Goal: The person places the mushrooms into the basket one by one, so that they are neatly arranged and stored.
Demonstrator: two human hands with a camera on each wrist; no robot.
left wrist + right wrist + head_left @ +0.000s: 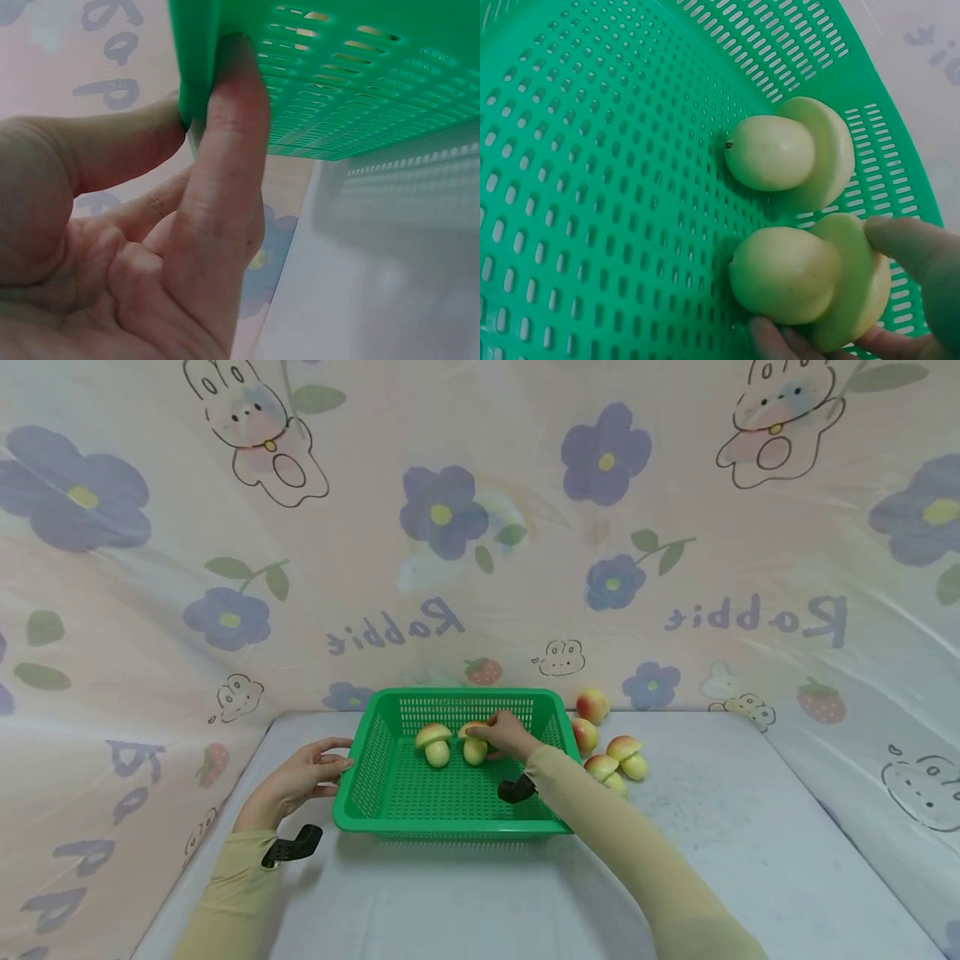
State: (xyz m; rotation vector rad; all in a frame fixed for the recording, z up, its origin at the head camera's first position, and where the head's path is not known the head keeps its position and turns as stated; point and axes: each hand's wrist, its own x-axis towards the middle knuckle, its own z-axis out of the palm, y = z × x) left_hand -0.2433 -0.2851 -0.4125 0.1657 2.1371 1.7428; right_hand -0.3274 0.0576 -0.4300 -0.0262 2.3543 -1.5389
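My right hand's [512, 735] fingers pinch a model mushroom [784, 276] inside the green plastic basket [457, 825]; my left hand's [298, 777] fingers grip its rim.
Mushroom looks light, stiff and smooth, maybe slippery, probably not fragile; I'd hold it by the cap, where my thumb sits. Second mushroom [435, 745] just beside it. Right of the basket, on the counter [712, 860]: two more mushrooms [628, 757] and two round red-yellow fruits [592, 705]. Basket's right wall stands between; my right sleeve [622, 835] crosses it, partly blocking the view.

Green basket [435, 797]; purple-flowered backdrop [517, 585]
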